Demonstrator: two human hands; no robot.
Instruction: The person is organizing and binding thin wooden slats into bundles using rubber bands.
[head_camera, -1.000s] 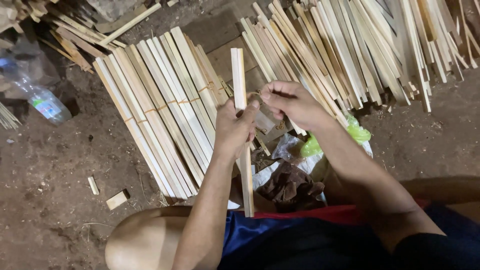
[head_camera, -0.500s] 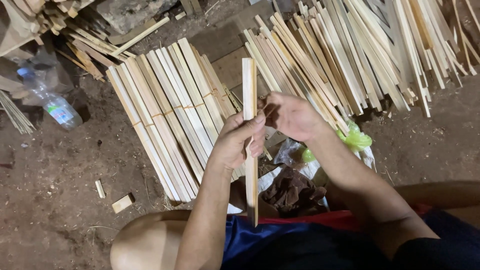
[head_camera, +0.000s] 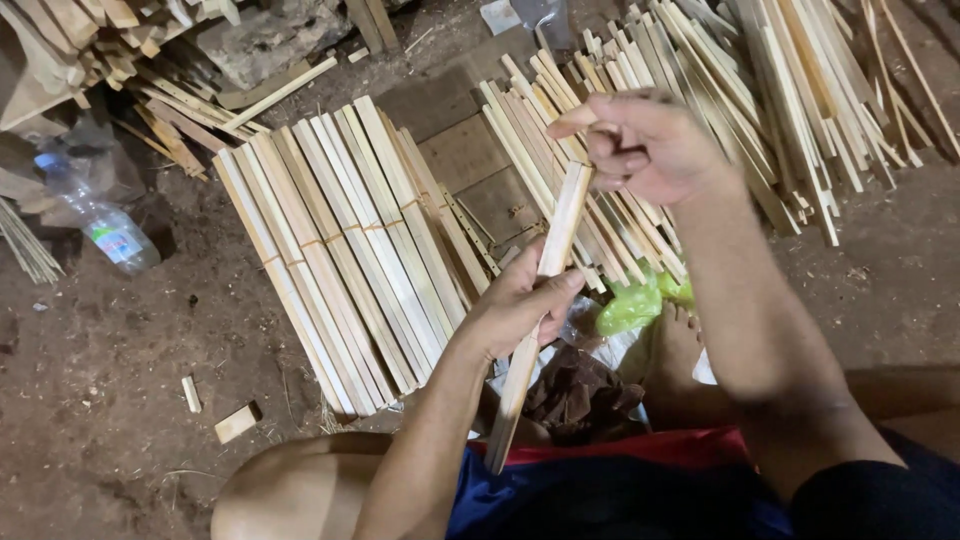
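Seated on a dirt floor (head_camera: 120, 400) amid cut wood. Largest item: loose heap of slats (head_camera: 800, 90) upper right, ends pointing toward the knees; risk of snagging on a forward swing. Next: tied bundle (head_camera: 340, 250) of flat slats, left of centre, just beside the left forearm; risk of an elbow knock. Further scrap pile (head_camera: 90, 40) upper left, well apart. Dark board (head_camera: 470, 150) between bundle and heap. Work piece: one strip (head_camera: 545, 300), tilted, upper end at the right hand, lower end down near the lap. Left hand (head_camera: 515, 305) wrapped around mid-strip, fingers closed, thumb on top. Right hand (head_camera: 645, 145) curled into a fist at the strip's top end; contents of the fist hidden, contact with the strip not certain. Probable hazards: splinters from the raw edges under a sliding grip; strip bending or slipping if grip loosens. Smaller items: green bag (head_camera: 635, 305) and brown scraps (head_camera: 580, 395) under the hands, plastic bottle (head_camera: 105, 225) far left, two offcuts (head_camera: 235, 422) on the floor.
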